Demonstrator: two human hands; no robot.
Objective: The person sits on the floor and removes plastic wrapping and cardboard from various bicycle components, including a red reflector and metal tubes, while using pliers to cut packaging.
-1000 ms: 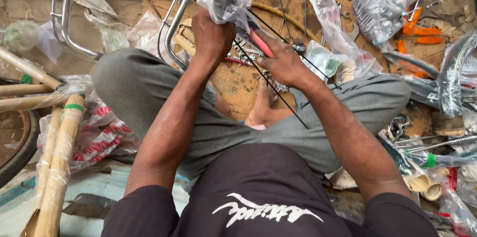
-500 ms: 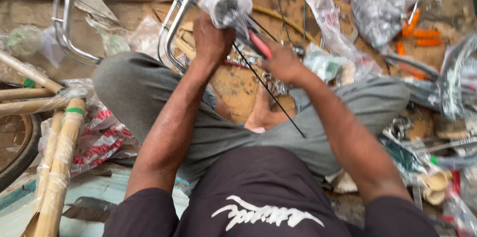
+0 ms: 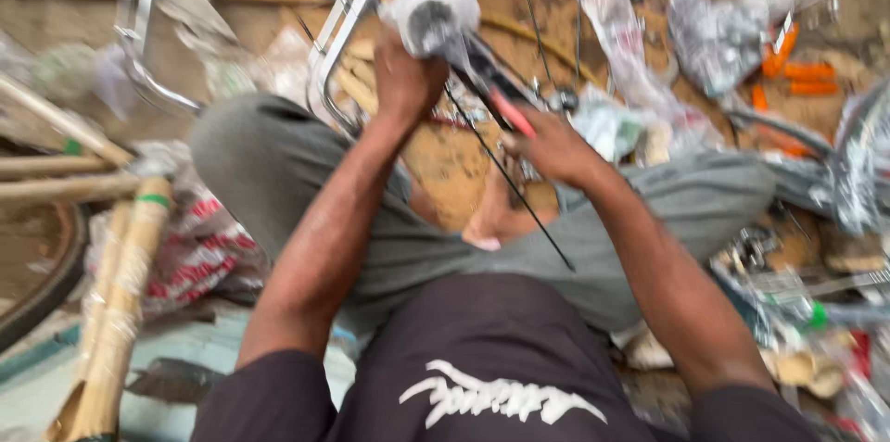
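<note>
Both hands blurred | left hand (image 3: 405, 81) grips wrapped part (image 3: 432, 20) | right hand (image 3: 554, 147) holds red-handled tool (image 3: 508, 108)

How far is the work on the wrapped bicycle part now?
In hand: the left hand grips the plastic-wrapped part, and the right hand holds a red-handled tool against it. A thin black cable hangs from it. The plastic wrap is still on. The blur hides what is finished.
</note>
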